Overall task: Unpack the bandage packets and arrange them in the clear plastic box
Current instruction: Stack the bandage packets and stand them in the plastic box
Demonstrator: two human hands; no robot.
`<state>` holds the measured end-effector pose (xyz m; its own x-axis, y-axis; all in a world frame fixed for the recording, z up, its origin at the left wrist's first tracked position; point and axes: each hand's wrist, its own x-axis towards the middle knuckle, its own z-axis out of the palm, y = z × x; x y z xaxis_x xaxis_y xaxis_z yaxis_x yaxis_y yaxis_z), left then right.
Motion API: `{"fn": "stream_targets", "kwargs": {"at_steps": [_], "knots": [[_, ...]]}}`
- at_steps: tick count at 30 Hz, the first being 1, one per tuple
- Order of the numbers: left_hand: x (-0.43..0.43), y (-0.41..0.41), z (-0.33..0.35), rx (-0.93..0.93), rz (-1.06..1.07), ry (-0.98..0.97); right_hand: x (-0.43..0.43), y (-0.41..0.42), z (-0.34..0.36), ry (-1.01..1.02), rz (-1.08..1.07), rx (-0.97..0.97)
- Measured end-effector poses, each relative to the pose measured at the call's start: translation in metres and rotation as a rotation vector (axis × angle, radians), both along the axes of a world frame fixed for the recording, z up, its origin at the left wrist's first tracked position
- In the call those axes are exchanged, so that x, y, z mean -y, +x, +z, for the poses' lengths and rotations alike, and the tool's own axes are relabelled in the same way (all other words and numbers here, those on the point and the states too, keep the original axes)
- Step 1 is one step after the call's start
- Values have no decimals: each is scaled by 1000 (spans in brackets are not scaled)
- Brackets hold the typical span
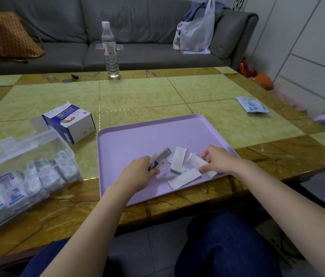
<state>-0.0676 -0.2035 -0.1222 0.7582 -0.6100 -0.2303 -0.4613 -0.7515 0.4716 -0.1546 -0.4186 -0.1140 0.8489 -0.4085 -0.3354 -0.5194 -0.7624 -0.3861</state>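
Bandage packets, thin flat white paper sleeves with blue print [162, 158], sit as a small fanned stack in our left hand [137, 174]. Its fingers curl round the stack's near end above the lilac plastic tray [137, 134]. Our right hand [220, 160] pinches a single white packet [198, 162] between thumb and fingertips, low over the tray. A few more white strips [178, 159] lie loose on the tray between the hands; we cannot tell whether they are full packets or empty wrappers. The clear plastic box [23, 148] stands to the left on the green tiled table [137, 92], with rows of upright packets filling much of it.

We judge these packets to be very light, limp and a little slick, so they will likely slide off one another and bend if held by a corner. We would pinch them flat across the short end, square the stack against the tray, and lower it edge-on into a gap in the box.
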Motion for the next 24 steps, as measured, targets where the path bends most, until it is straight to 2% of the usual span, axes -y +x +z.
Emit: {"fn": "stream_targets", "kwargs": {"at_steps": [5,7,10,13,17,21,24], "knots": [[1,0,0,-44,85,-66,-8,2,-1,-48,0,-38],[0,0,3,-82,153,-113,-14,5,2,-50,-51,71],[0,-1,9,-147,235,-215,-34,11,11,-11,-142,334],[2,-3,12,-148,243,-297,-70,20,18,56,-118,459],[4,-5,11,-116,206,-387,-111,31,11,141,8,534],[-3,-3,14,-93,190,-432,-120,37,3,215,29,604],[-6,-5,18,-147,154,-445,-120,36,-1,267,23,602]]}}
